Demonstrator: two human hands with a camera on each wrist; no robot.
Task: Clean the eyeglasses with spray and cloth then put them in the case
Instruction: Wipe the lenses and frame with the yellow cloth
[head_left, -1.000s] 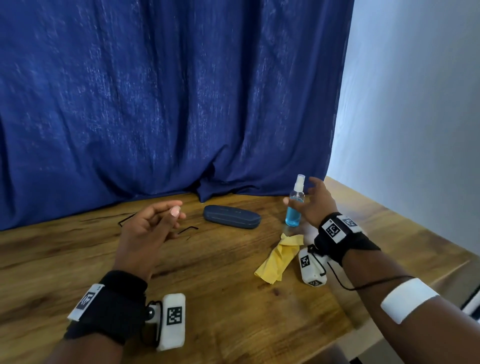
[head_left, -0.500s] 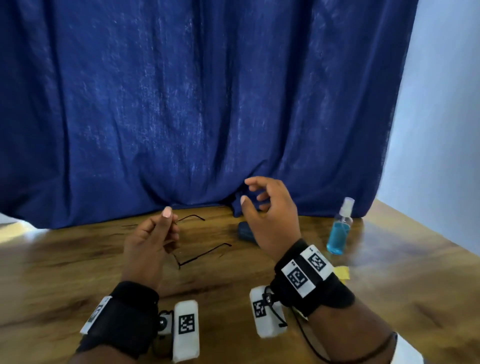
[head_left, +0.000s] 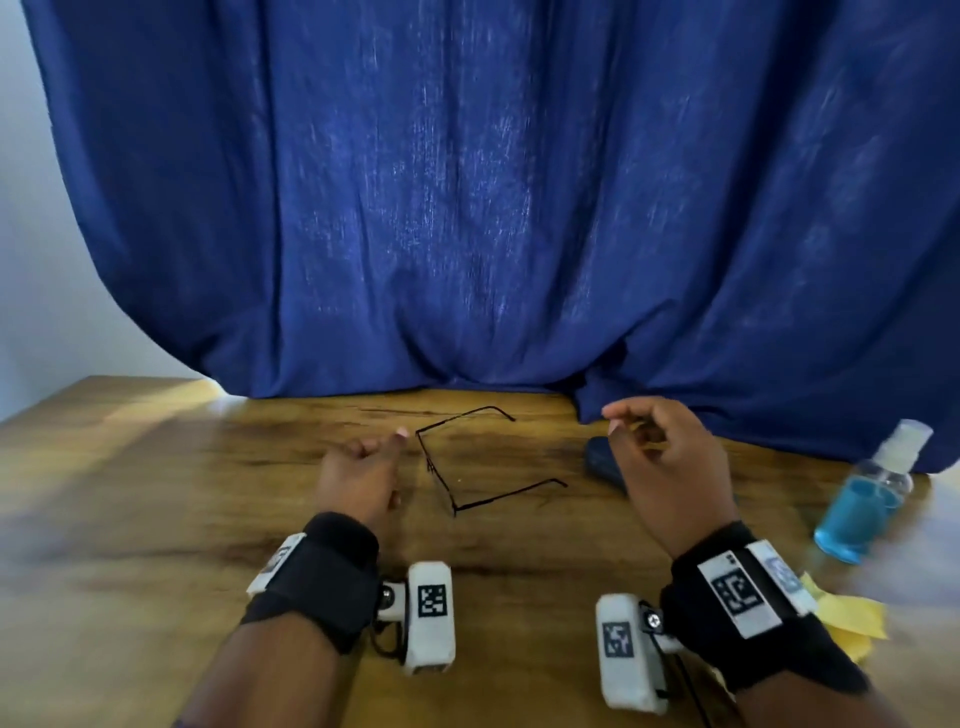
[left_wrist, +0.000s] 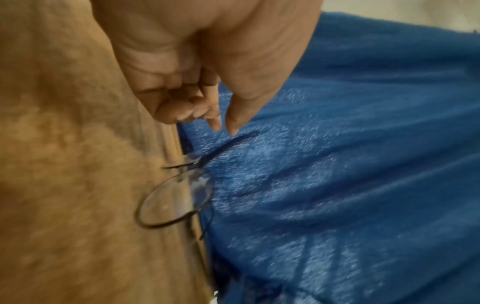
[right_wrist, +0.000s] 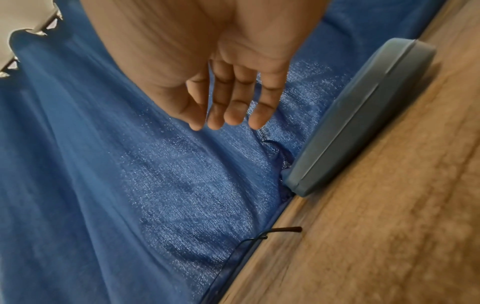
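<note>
Plainly, the eyeglasses (head_left: 467, 462) lie open on the counter (head_left: 156, 493), between the left hand (head_left: 363, 473) and the right hand (head_left: 670, 467); both grips are loose and empty. The case (head_left: 602, 460) sits just right of them (partly hidden). Grabbing by one thin temple could bend the frame.

Head view looks down; wrist views, close, share its eyeglasses (head_left: 467, 467).

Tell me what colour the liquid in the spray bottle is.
Light blue, filling the lower part of the clear spray bottle; best seen in the head view.
</note>
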